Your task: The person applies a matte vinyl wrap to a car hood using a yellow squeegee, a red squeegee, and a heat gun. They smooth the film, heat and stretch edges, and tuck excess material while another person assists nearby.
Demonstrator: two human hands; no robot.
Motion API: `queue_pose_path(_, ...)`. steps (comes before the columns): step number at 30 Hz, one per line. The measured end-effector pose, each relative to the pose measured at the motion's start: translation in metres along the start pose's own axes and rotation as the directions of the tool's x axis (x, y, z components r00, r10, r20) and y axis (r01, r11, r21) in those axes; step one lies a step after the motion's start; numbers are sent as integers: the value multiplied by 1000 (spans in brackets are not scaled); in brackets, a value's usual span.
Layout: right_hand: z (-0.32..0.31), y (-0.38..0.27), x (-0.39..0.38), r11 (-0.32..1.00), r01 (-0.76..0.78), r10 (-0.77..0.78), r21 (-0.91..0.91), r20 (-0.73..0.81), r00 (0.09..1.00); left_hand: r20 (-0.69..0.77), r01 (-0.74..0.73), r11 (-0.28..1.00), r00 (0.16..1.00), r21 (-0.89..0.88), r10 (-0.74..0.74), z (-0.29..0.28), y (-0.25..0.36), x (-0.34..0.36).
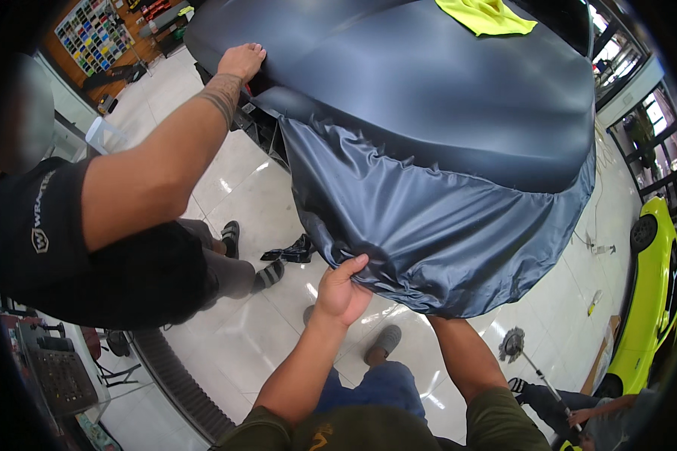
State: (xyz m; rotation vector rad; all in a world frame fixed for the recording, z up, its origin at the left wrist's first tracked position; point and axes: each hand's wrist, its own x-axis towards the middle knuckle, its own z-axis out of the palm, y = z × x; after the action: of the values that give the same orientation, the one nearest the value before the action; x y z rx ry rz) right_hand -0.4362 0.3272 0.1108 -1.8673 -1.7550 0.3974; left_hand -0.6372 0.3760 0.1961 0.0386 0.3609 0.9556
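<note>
A satin grey-blue vinyl wrap film [421, 225] hangs in folds from the front edge of a car hood [429, 83], which has the same colour. My left hand [344, 292] grips the film's loose lower edge at the left, thumb on top and fingers curled beneath. On the right, my forearm [466, 357] reaches under the film, and the sheet hides that hand and its fingers. Between my arms the film's lower edge bunches into wrinkles. At the hood's left corner a co-worker's hand [242, 60] rests on the surface.
The co-worker [128, 248] stands close on my left. A yellow-green cloth [489, 16] lies on the hood. At right are a mop [513, 342] held by another person and a yellow-green car [643, 301]. Black scrap [289, 249] lies on the tiled floor [267, 323].
</note>
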Motion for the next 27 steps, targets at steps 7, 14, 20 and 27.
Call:
queue_pose_path(7,26,-18,23,1000,16,-16,5,2,1000,8,16,1000,1000,-8,-16,7,4,-5)
queue_pose_path(14,49,-39,46,999,48,-48,22,22,999,-1,25,1000,1000,-1,-25,7,6,-7)
queue_pose_path(20,61,-47,68,996,83,-84,30,30,996,0,36,999,999,16,-36,9,8,-9)
queue_pose_path(27,78,-59,88,991,121,-123,59,38,992,35,39,999,999,-7,-39,4,6,-8)
